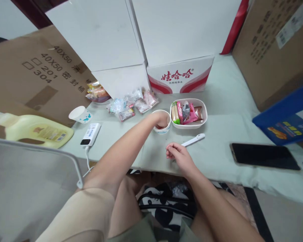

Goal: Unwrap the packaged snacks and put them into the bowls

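Observation:
My left hand point(161, 119) reaches down into a small white paper cup point(166, 129) on the pale green table; its fingers are hidden inside the cup. My right hand point(178, 155) rests near the table's front edge with fingers loosely curled, beside the near end of a white pen-like stick point(195, 139). Whether it grips the stick is unclear. Just right of the cup stands a white oval bowl point(202, 121) filled with wrapped snacks point(187, 112).
Loose snack packets point(131, 104) lie behind the cup. A second paper cup point(80, 114), a power bank point(91, 134) and a yellow bottle point(35, 131) sit at left. A black phone point(264, 156) lies at right. White and cardboard boxes wall the back.

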Available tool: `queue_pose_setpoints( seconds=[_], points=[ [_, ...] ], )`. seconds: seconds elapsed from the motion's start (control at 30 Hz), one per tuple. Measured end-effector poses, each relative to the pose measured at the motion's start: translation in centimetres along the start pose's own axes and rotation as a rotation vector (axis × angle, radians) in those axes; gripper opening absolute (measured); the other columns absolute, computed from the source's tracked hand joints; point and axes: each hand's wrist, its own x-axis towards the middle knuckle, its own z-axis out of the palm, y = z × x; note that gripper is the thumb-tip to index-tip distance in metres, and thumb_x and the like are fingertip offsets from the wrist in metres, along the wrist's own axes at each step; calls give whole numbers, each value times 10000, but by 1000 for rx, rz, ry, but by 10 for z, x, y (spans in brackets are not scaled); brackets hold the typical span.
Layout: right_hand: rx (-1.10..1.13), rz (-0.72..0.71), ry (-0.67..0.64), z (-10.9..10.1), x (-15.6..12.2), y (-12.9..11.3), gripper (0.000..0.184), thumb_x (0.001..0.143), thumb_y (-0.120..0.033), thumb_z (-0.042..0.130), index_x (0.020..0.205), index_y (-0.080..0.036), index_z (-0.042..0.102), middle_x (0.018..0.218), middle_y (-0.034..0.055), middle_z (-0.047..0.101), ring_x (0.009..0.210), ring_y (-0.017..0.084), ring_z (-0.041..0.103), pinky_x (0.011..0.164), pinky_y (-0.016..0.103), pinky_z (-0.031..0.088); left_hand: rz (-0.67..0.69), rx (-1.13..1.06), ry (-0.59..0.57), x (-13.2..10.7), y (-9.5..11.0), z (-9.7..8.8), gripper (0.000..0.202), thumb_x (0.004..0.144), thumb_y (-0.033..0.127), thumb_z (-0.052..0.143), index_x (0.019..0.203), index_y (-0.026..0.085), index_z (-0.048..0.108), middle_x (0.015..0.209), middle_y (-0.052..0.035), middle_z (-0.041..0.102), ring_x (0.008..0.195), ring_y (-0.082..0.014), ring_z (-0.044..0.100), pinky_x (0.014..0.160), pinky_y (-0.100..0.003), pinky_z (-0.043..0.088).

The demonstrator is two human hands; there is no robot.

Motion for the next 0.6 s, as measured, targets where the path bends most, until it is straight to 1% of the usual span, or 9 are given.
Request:
queue_pose_setpoints(
  seconds=[0.1,0.17,0.23,0.3,0.33,0.37,0.43,0.47,0.6],
  points=[
    [-32,5,0,1,1,3,282,654,-487,687,648,-225,583,548,-32,555,542,141,516,592,291,387,-193,138,-218,-11,31,-30,45,644,122,687,629,80,681,608,-86,673,688,-216,683,739,-384,541],
    [-46,10,5,1,1,3,281,668,-478,674,632,-224,560,534,-38,531,536,135,503,591,286,385,-222,212,-245,-15,47,-54,115,731,179,647,680,85,689,645,-82,686,684,-203,683,734,-351,532],
    [-56,14,14,2,1,3,269,680,-467,659,639,-221,556,541,-41,522,541,130,496,595,280,386,-179,276,-123,-11,51,-74,151,782,271,639,761,129,686,736,-69,702,784,-228,694,768,-331,525],
    [-62,12,16,2,0,3,259,686,-460,648,654,-219,559,548,-44,514,549,128,489,601,277,387,-132,439,263,0,41,-86,196,798,331,652,842,141,672,871,-91,702,919,-273,678,833,-354,510],
    [-67,10,14,2,1,2,258,691,-458,642,657,-217,557,549,-45,510,551,126,484,602,276,384,-138,521,420,6,32,-87,258,783,344,684,933,135,665,986,-122,693,1010,-304,653,880,-378,495],
    [-74,12,12,2,1,2,259,695,-458,635,657,-216,553,545,-46,503,547,123,473,597,274,376,-148,592,500,13,21,-85,386,752,354,733,1048,121,643,1121,-161,659,1097,-336,616,917,-402,477],
    [-96,25,18,2,4,3,263,702,-461,622,653,-216,542,521,-54,473,528,117,436,568,269,343,-149,688,462,26,1,-74,664,697,386,808,1234,85,560,1323,-240,537,1199,-394,548,952,-443,449],
    [-108,33,23,2,5,4,262,703,-462,616,656,-216,540,507,-59,453,517,115,415,551,266,320,-138,701,444,32,-7,-67,730,680,385,829,1271,72,536,1357,-259,502,1217,-410,532,957,-451,442],
    [-131,40,36,0,12,6,240,706,-450,596,683,-216,550,493,-72,411,501,110,366,518,264,258,-111,775,525,45,-23,-47,505,855,268,656,1295,63,517,1343,-240,503,1275,-390,468,1011,-478,380]
  ],
)
